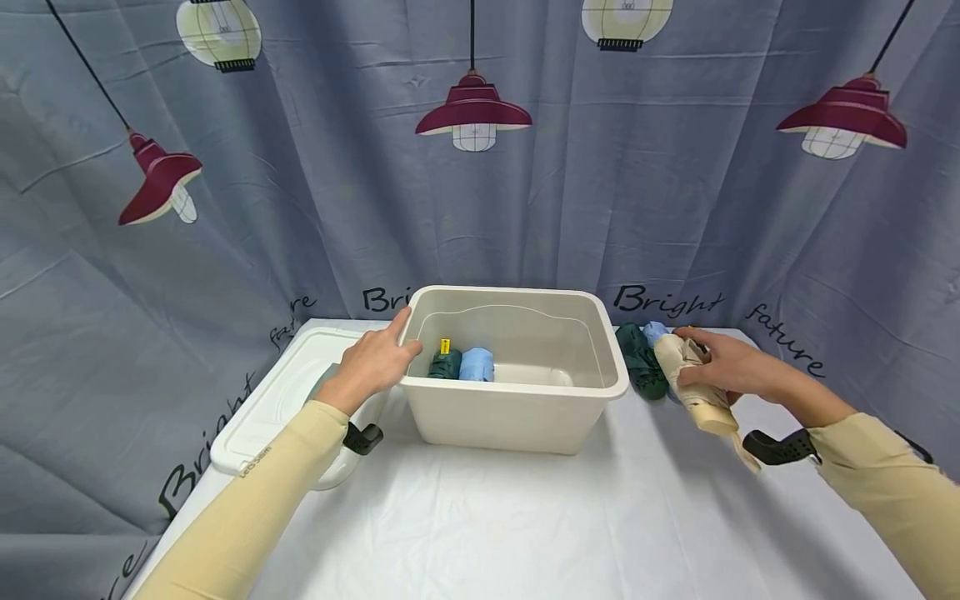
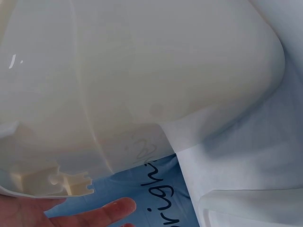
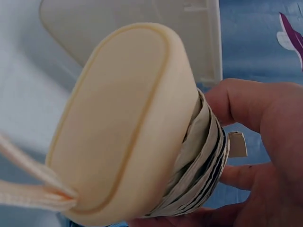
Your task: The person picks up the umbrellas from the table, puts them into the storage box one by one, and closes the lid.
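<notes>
A beige folded umbrella (image 1: 679, 360) with a flat oval handle (image 3: 111, 118) and a wrist strap is held in my right hand (image 1: 731, 367), at the right of the table. My fingers curl round its wrapped fabric. My left hand (image 1: 375, 362) rests at the left rim of a white storage box (image 1: 495, 417), its index finger straight; a straight finger (image 2: 113, 210) shows below the rim in the left wrist view. Inside the box lie a dark green bundle (image 1: 446, 365) with a yellow tag and a light blue bundle (image 1: 477, 365), both partly hidden by the front wall.
A dark green folded umbrella (image 1: 639, 362) lies right of the box, with a light blue bundle (image 1: 655, 330) partly hidden behind the beige umbrella. The white lid (image 1: 262, 417) lies on the table (image 1: 495, 525) under my left arm. A printed curtain (image 1: 360, 183) hangs behind.
</notes>
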The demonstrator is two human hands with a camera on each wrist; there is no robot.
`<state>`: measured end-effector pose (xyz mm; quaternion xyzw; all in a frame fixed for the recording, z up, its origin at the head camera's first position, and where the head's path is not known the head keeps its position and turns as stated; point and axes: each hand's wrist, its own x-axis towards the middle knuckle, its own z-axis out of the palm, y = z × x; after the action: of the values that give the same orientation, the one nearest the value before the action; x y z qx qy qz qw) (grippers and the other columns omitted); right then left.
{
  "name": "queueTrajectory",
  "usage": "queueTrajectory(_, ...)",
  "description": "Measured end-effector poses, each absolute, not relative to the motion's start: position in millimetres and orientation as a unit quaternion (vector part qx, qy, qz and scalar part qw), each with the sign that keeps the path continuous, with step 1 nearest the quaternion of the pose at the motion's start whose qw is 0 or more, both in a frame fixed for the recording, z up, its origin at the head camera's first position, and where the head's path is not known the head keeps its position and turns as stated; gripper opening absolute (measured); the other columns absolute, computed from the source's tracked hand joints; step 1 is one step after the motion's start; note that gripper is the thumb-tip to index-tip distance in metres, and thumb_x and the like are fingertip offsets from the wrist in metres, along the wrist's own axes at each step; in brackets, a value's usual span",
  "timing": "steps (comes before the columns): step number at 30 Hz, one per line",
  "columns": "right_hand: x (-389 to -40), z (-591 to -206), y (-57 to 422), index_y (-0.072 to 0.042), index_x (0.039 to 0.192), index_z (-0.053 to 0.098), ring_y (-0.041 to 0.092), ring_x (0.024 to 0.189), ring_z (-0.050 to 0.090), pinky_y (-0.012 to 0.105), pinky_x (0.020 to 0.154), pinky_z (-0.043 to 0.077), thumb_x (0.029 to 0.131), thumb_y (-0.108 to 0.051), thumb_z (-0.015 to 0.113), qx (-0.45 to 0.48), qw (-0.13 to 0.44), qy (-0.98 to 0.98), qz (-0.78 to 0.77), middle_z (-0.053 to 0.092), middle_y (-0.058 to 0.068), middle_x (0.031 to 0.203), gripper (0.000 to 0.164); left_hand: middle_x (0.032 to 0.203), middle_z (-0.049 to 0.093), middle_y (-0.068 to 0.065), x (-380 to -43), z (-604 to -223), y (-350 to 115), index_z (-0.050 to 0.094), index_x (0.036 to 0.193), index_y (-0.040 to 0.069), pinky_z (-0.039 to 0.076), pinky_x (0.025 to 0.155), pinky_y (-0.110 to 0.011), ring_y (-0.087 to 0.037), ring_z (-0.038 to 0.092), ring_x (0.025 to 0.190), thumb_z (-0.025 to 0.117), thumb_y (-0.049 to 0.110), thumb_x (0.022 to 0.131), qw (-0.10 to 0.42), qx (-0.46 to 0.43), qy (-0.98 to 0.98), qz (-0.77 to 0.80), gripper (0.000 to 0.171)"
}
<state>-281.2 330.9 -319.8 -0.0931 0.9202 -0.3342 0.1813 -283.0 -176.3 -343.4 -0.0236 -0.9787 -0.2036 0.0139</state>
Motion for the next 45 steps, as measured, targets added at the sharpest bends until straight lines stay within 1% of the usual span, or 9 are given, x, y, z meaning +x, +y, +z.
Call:
queueTrajectory(5,-283,-309,325,-0.004,0.161,0.006,0.025,0.073,0.067,0.045,0.059,0.057,0.090,-0.024,0.066,-0.095,0.171,0.924,-0.329,0.058,0.026,0.110,0.096,0.129,0.064,-0.019,-284,-343,-175,0.015,0.163,0.029,0.050,0.079,-0.051,-0.033,0.063,0.111,0.039,0.050,0.097,0.019,-0.024,-0.979,-0.204,0.073)
queueTrajectory(8,-285,-303,323,-0.005,0.162,0.005,0.026,0.072,0.067,0.046,0.058,0.057,0.090,-0.024,0.067,-0.095,0.172,0.922,-0.333,0.059,0.026,0.110,0.097,0.129,0.064,-0.019,-284,-343,-176,0.015,0.163,0.029,0.050,0.079,-0.051,-0.033,0.063,0.110,0.039,0.049,0.097,0.018,-0.025,-0.979,-0.203,0.073)
queueTrajectory(14,-291,-293,318,-0.003,0.162,0.003,0.024,0.076,0.067,0.045,0.061,0.058,0.093,-0.026,0.066,-0.104,0.166,0.927,-0.321,0.054,0.033,0.121,0.096,0.132,0.062,-0.020,-283,-342,-175,0.014,0.163,0.030,0.049,0.080,-0.052,-0.033,0.062,0.113,0.039,0.049,0.098,0.013,-0.025,-0.979,-0.202,0.073)
queueTrajectory(18,-296,-286,311,-0.002,0.161,0.006,0.022,0.077,0.067,0.044,0.062,0.058,0.093,-0.028,0.066,-0.106,0.157,0.933,-0.306,0.052,0.034,0.124,0.095,0.131,0.063,-0.020,-282,-342,-175,0.013,0.163,0.029,0.049,0.080,-0.052,-0.033,0.062,0.113,0.039,0.048,0.098,0.012,-0.024,-0.979,-0.202,0.073)
queueTrajectory(26,-304,-266,289,-0.005,0.161,0.013,0.022,0.079,0.066,0.042,0.063,0.058,0.091,-0.029,0.068,-0.120,0.147,0.936,-0.295,0.055,0.031,0.123,0.093,0.135,0.061,-0.021,-282,-341,-174,0.014,0.163,0.027,0.049,0.081,-0.053,-0.035,0.062,0.113,0.039,0.047,0.098,0.014,-0.026,-0.979,-0.203,0.073)
queueTrajectory(30,-309,-258,277,-0.005,0.161,0.017,0.022,0.080,0.066,0.042,0.063,0.057,0.091,-0.030,0.068,-0.129,0.144,0.937,-0.289,0.053,0.031,0.127,0.090,0.136,0.060,-0.021,-283,-340,-174,0.014,0.163,0.028,0.049,0.082,-0.054,-0.035,0.062,0.114,0.039,0.048,0.097,0.016,-0.025,-0.979,-0.202,0.073)
queueTrajectory(39,-322,-245,250,-0.006,0.162,0.016,0.025,0.085,0.066,0.041,0.066,0.058,0.093,-0.035,0.067,-0.137,0.158,0.940,-0.271,0.049,0.030,0.136,0.090,0.136,0.061,-0.020,-283,-341,-173,0.014,0.163,0.029,0.049,0.085,-0.054,-0.035,0.061,0.116,0.039,0.050,0.097,0.019,-0.027,-0.978,-0.206,0.074)
queueTrajectory(41,-324,-243,242,-0.007,0.162,0.017,0.024,0.086,0.066,0.041,0.066,0.058,0.093,-0.035,0.067,-0.138,0.163,0.940,-0.267,0.048,0.030,0.138,0.090,0.138,0.059,-0.020,-283,-341,-173,0.014,0.163,0.028,0.049,0.085,-0.054,-0.036,0.061,0.117,0.038,0.050,0.097,0.018,-0.025,-0.978,-0.206,0.074)
queueTrajectory(45,-329,-242,230,-0.007,0.161,0.018,0.024,0.087,0.065,0.040,0.066,0.058,0.092,-0.037,0.067,-0.137,0.174,0.941,-0.257,0.048,0.029,0.138,0.090,0.144,0.055,-0.020,-282,-342,-174,0.012,0.164,0.028,0.048,0.087,-0.055,-0.037,0.058,0.123,0.038,0.051,0.097,0.006,-0.019,-0.979,-0.204,0.075)
